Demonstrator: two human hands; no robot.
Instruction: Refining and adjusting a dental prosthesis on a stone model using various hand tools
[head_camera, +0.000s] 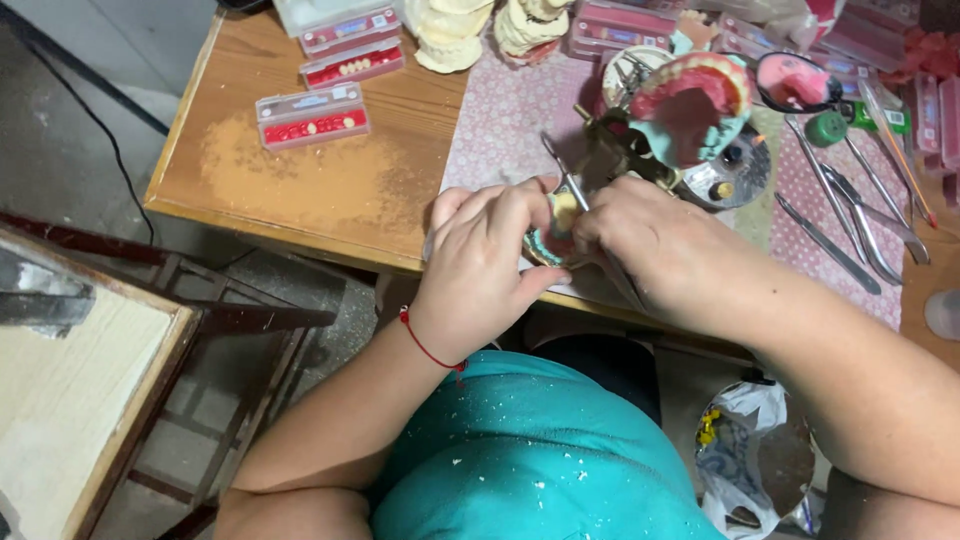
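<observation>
Both hands (560, 250) around a half-hidden, perhaps dental, cast (556, 236)

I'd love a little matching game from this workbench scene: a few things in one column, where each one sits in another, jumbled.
Things:
1. small dental cast
2. thin metal instrument
3. red string bracelet
4. flat case of red wax with teeth

Places:
A. on the left wrist
B. pinched in the right hand
C. lying on bare wood at the table's left side
D. cradled between both hands, left hand gripping it

Pairs: 1-D, 2-B, 3-A, 4-C
</observation>
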